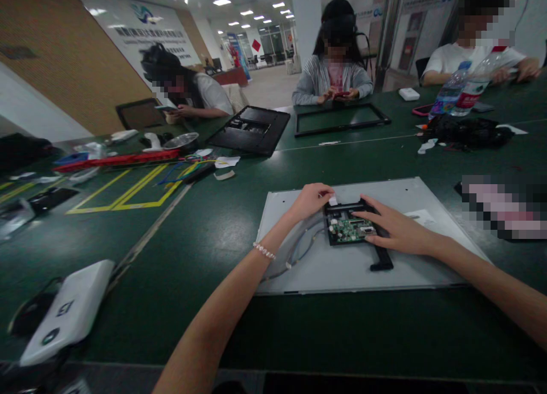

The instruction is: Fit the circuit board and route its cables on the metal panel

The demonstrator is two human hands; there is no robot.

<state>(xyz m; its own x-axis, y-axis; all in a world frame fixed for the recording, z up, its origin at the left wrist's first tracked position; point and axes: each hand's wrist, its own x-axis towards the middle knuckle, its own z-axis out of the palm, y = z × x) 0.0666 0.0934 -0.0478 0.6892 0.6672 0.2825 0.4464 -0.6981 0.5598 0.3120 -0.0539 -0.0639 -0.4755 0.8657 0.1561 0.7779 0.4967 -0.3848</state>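
Observation:
A flat grey-white metal panel [294, 274] lies on the table before me. On it rests a black plastic bracket [382, 258] holding a green circuit board [348, 230]. My left hand [311, 201] is closed in a pinch at the bracket's upper left, on a small white strip [333, 199]; what the strip joins is hidden. Spread fingers of my right hand [395, 228] lie over the bracket's right side, touching its top edge and the board area. Thin grey cables [294, 251] loop across the panel to the left of the board.
Farther back lie a black plastic back cover [252, 130] and a black rectangular frame [299, 126]. Two bottles [450, 92] stand at the right near a black bundle [465, 133]. A white power bank [70, 311] sits at near left. Several people [333, 69] sit across the table.

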